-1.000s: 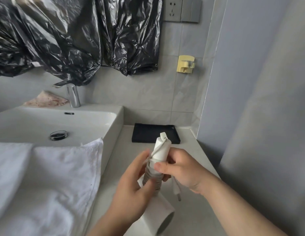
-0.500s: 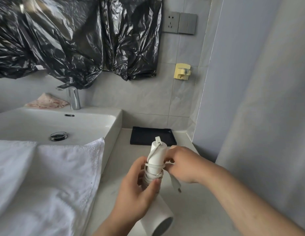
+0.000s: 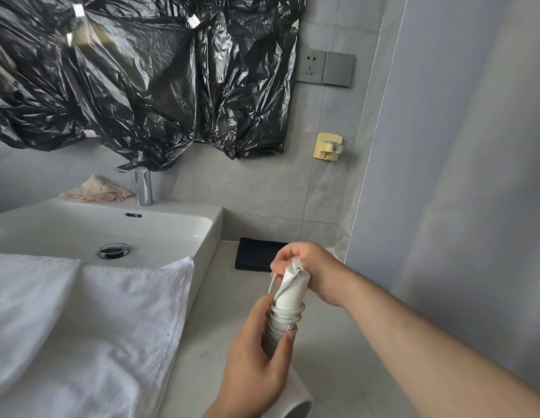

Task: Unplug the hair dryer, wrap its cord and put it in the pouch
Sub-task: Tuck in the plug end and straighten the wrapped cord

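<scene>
- Grey-tiled bathroom seen from the head camera, with crumpled black plastic sheeting point(image 3: 142, 86) taped over the upper wall, and a pale stone bench point(image 3: 220, 333) running along below it.
- White sink point(image 3: 207, 236) sits on the left part of the bench, with a chrome faucet point(image 3: 143, 188) at its back rim and a pink cloth point(image 3: 97, 190) just beside the faucet.
- White towel point(image 3: 97, 327) hangs over the sink's front edge and fills the lower left.
- Grey wall socket point(image 3: 312, 66) and a yellow hook point(image 3: 328, 146) are on the tiles above the bench's back right corner.
- Black pouch point(image 3: 252, 254) lies flat at the back edge of the bench, between the sink and the right wall; the right hand partly hides it.
- White hair dryer point(image 3: 293, 285) is held above the bench's front half, handle up and barrel down towards the front edge.
- White cord point(image 3: 285, 316) is coiled in several turns round the handle's lower part, with one strand running up to the handle's tip.
- Left hand point(image 3: 256, 363) holds the handle from the left, its grip clenched around it with the thumb pressing on the coils.
- Right hand point(image 3: 315, 267) is at the handle's tip, its grip pinching the cord there with curled fingers.
</scene>
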Available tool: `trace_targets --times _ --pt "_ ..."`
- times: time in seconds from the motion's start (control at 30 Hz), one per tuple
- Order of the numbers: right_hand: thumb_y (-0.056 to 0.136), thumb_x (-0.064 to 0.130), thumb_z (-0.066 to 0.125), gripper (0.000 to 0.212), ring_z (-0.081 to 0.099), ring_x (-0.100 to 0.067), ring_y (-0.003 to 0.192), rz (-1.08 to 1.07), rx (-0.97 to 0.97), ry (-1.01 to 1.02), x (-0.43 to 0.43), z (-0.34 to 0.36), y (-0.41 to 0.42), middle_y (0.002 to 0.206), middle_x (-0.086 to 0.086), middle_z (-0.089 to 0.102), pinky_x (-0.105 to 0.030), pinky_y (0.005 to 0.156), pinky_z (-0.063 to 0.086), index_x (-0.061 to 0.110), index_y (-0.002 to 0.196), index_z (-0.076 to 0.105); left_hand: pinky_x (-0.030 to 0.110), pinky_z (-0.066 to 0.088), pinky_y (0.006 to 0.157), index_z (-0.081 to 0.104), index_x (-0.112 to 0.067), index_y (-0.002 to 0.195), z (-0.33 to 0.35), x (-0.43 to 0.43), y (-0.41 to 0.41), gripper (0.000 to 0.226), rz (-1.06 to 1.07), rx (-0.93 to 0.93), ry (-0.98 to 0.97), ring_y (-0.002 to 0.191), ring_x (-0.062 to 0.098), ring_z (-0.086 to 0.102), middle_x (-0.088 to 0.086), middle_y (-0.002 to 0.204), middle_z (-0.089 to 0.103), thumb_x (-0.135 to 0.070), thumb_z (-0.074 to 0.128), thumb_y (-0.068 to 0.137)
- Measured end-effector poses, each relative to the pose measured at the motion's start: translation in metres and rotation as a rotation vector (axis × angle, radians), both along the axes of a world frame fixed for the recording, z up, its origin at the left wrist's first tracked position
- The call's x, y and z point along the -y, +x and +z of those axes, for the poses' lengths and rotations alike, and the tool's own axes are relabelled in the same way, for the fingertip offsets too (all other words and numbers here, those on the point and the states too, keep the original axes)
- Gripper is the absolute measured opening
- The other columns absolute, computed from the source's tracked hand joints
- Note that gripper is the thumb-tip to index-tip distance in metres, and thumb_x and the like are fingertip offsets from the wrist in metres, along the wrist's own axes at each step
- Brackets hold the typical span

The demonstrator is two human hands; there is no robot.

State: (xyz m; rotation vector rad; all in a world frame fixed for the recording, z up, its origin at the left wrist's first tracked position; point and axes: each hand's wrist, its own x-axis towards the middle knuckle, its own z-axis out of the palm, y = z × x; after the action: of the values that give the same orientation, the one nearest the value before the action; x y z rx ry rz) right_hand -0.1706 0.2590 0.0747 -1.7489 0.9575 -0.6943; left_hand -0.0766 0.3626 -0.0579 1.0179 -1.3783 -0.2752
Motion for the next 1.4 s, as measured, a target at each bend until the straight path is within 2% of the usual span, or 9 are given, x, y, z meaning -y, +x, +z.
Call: trace_targets --times 0.17,0.27,0.4,0.7,0.83,1.0,1.17,1.3,1.4 --pt "0.086 -0.007 0.061 0.019 0.062 -0.017 0.055 0.065 0.187 0.105 -0.007 0.018 -0.002 0.076 -0.013 0.067 -0.03 0.06 0.051 0.01 0.088 0.053 0.01 0.052 0.074 0.032 -0.039 0.144 -0.006 -0.003 -0.005 0.066 0.128 0.012 -0.005 0.094 -0.008 0.068 -0.034 0.124 0.061 -0.044 0.059 0.084" --pt "0.088 -0.009 0.053 0.023 0.06 -0.022 0.057 0.089 0.248 0.113 -0.021 0.036 -0.006 0.074 -0.013 0.065 -0.03 0.054 0.051 0.008 0.103 0.048 0.034 0.058 0.066 0.046 -0.036 0.137 -0.005 -0.001 -0.006 0.051 0.078 0.016 -0.003 0.075 0.011 0.069 -0.013 0.103 0.071 -0.041 0.059 0.087" --pt "0.088 -0.015 0.043 0.051 0.067 -0.024 0.072 0.096 0.29 0.008 -0.043 0.045 -0.024 0.076 -0.009 0.067 -0.034 0.071 0.053 0.009 0.133 0.043 0.043 0.056 0.062 0.053 -0.026 0.133 -0.007 0.0 -0.003 0.049 0.069 0.024 0.001 0.068 0.017 0.065 -0.005 0.09 0.069 -0.043 0.059 0.088" --pt "0.09 -0.015 0.044 0.04 0.069 -0.027 0.09 -0.126 0.625 0.03 -0.076 -0.011 -0.039 0.084 -0.009 0.074 -0.046 0.095 0.051 0.012 0.082 0.072 0.024 0.055 0.065 0.007 -0.055 0.15 -0.009 0.0 -0.006 0.083 0.147 0.067 -0.086 0.076 0.003 0.07 -0.025 0.12 0.064 -0.045 0.058 0.085" --pt "0.092 -0.015 0.039 0.04 0.072 -0.019 0.085 -0.094 0.613 0.046 -0.076 -0.03 -0.04 0.082 -0.004 0.074 -0.048 0.095 0.049 0.011 0.08 0.067 0.03 0.058 0.071 0.011 -0.046 0.155 -0.009 0.002 -0.002 0.081 0.166 0.118 -0.142 0.098 0.016 0.069 -0.002 0.143 0.052 -0.035 0.057 0.089" --pt "0.077 0.008 0.055 0.014 0.057 -0.028 0.091 -0.068 0.493 -0.027 -0.076 -0.042 -0.045 0.085 -0.019 0.062 -0.056 0.096 0.044 0.015 0.074 0.068 0.034 0.058 0.065 0.031 -0.051 0.145 -0.004 -0.001 -0.001 0.056 0.16 0.179 -0.176 0.098 -0.003 0.061 -0.009 0.159 0.032 -0.042 0.052 0.095" --pt "0.07 0.011 0.055 0.019 0.062 -0.014 0.085 -0.059 0.347 -0.134 -0.079 -0.053 -0.05 0.09 -0.005 0.071 -0.025 0.081 0.048 0.017 0.075 0.073 0.002 0.042 0.087 0.042 -0.037 0.139 0.011 -0.005 0.001 0.042 0.228 0.213 -0.19 0.111 -0.012 0.054 -0.018 0.142 0.05 -0.053 0.036 0.1" --pt "0.068 0.006 0.051 0.021 0.064 -0.017 0.092 -0.07 0.299 -0.209 -0.075 -0.066 -0.054 0.096 -0.007 0.072 -0.029 0.084 0.048 0.018 0.065 0.067 0.011 0.045 0.078 0.056 -0.028 0.111 0.015 -0.005 0.007 0.02 0.261 0.287 -0.206 0.104 -0.006 0.053 -0.022 0.117 0.047 -0.032 0.042 0.097" --pt "0.062 0.005 0.045 0.024 0.063 -0.008 0.08 -0.102 0.349 -0.204 -0.08 -0.071 -0.053 0.085 -0.001 0.072 -0.013 0.072 0.045 0.015 0.063 0.067 0.011 0.044 0.071 0.056 -0.028 0.102 0.012 -0.007 0.01 0.019 0.305 0.316 -0.192 0.093 0.004 0.054 -0.02 0.113 0.047 -0.021 0.047 0.086"
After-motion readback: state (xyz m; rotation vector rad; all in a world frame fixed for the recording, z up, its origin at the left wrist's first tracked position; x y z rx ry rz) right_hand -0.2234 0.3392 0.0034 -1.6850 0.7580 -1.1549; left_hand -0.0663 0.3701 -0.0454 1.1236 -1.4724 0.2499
